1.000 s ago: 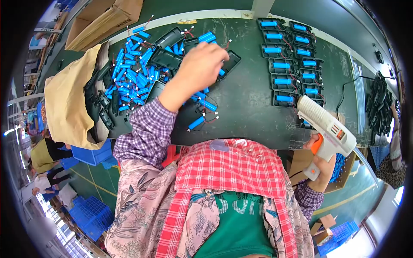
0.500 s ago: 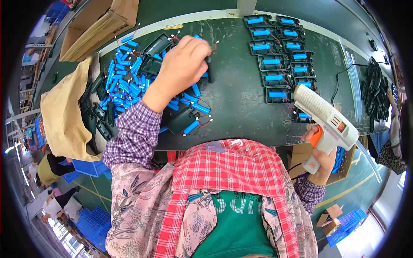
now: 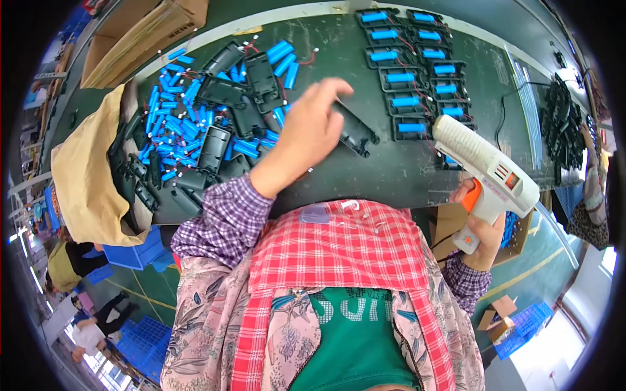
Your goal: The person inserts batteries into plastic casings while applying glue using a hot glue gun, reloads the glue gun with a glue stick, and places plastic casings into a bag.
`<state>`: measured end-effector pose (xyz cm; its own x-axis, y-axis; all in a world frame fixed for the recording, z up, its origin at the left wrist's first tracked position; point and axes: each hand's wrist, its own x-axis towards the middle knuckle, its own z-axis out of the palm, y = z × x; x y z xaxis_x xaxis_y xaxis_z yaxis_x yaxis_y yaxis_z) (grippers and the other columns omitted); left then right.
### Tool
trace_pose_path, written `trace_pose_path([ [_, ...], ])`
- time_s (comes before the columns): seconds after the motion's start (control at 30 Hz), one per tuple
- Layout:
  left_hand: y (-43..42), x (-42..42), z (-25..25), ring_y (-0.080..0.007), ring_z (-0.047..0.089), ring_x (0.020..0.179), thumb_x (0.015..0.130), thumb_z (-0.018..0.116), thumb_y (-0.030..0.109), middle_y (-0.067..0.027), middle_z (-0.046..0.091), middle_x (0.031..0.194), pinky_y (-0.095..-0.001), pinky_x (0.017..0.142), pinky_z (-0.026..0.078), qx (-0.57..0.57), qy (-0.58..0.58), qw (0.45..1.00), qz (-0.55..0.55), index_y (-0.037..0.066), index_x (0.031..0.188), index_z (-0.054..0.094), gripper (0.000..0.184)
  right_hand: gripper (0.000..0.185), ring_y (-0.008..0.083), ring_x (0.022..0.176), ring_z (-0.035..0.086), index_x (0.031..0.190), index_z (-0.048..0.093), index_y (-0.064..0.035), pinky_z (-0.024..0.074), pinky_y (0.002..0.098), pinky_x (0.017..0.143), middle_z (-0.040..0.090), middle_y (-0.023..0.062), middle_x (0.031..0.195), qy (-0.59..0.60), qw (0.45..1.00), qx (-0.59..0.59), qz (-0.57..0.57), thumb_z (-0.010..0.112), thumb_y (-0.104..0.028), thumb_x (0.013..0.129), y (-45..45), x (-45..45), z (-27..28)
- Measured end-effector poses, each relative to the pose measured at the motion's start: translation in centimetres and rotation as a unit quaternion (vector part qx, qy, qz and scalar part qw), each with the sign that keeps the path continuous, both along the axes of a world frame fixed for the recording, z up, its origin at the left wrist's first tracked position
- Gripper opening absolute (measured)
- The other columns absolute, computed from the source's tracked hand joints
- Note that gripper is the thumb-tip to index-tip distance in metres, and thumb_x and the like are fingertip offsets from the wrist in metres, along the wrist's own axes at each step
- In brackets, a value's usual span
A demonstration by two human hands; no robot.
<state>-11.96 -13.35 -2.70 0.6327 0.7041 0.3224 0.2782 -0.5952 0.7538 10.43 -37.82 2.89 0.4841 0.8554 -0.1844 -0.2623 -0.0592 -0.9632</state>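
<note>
My left hand (image 3: 305, 133) is closed on a black plastic casing (image 3: 357, 130), gripping its upper left end; the fingers hide that end. The casing tilts over the bench right of a pile of blue cylindrical batteries (image 3: 175, 124) with thin wires. Several more black casings (image 3: 222, 91) lie on that pile. In my right hand (image 3: 486, 228) is a white hot glue gun (image 3: 486, 163) with an orange trigger, its nozzle pointing up and left. Just beyond the nozzle, casings with a blue battery (image 3: 400, 78) in each stand in two columns.
A brown paper bag (image 3: 88, 169) with black parts sits at the bench's left edge, below a cardboard box (image 3: 140, 39). Clear sticks (image 3: 531, 111), a black cable and a heap of black parts (image 3: 566, 130) lie on the right.
My left hand has moved right and toward me from the pile, carrying the black casing. The glue gun stays in my right hand. The whole view has shifted slightly.
</note>
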Motion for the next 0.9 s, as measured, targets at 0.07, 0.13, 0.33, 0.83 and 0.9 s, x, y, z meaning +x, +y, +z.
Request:
trace_pose_path([
  [0.07,-2.1,0.6,-1.5,-0.0207,0.066,0.080,0.086,0.047,-0.001,-0.0134,0.057,0.110,-0.0336,0.071,0.056,-0.164,0.077,0.983,-0.025,0.005,0.119,0.057,0.035,0.069,0.0280,0.092,0.060,0.125,0.051,0.0100,0.0477,0.0420,0.085,0.061,0.0172,0.098,0.001,1.000,-0.009,-0.004,0.066,-0.016,0.062,-0.5,0.0,0.0],
  [0.13,-2.9,0.5,-2.9,-0.0187,0.064,0.069,0.088,0.050,0.002,-0.0122,0.053,0.112,-0.0316,0.067,0.054,-0.169,0.076,0.982,-0.040,0.006,0.121,0.058,0.034,0.070,0.0280,0.092,0.060,0.125,0.051,0.0101,0.0481,0.0419,0.084,0.061,0.0178,0.098,0.011,1.000,-0.018,0.010,0.066,-0.016,0.062,-0.9,0.0,-0.2],
  [0.33,-3.1,-0.7,-1.0,-0.0205,0.063,0.072,0.079,0.076,0.016,-0.0097,0.052,0.115,-0.0377,0.070,0.053,-0.164,0.146,0.965,-0.143,0.008,0.122,0.056,0.048,0.072,0.0298,0.095,0.062,0.129,0.049,0.0100,0.0491,0.0430,0.087,0.061,0.0191,0.103,0.054,0.997,-0.046,0.029,0.063,-0.008,0.060,-2.0,-0.5,-0.6],
  [0.83,-6.4,3.2,-3.0,-0.0285,0.061,0.103,0.071,0.084,0.024,-0.0067,0.055,0.115,-0.0410,0.074,0.055,0.005,0.136,0.983,-0.122,0.011,0.115,0.056,0.053,0.061,0.0206,0.098,0.059,0.124,0.055,0.0067,0.0433,0.0305,0.088,0.061,0.0124,0.104,0.007,0.976,-0.169,0.134,0.051,0.007,0.063,-3.0,-0.8,0.1],
  [0.9,-6.5,3.4,-2.8,-0.0294,0.058,0.110,0.071,0.083,0.022,-0.0071,0.054,0.113,-0.0420,0.078,0.055,-0.003,0.142,0.982,-0.122,0.010,0.114,0.055,0.052,0.061,0.0205,0.097,0.059,0.124,0.055,0.0062,0.0441,0.0302,0.086,0.061,0.0125,0.105,-0.002,0.976,-0.173,0.135,0.052,0.006,0.063,-2.9,-0.7,-0.1],
])
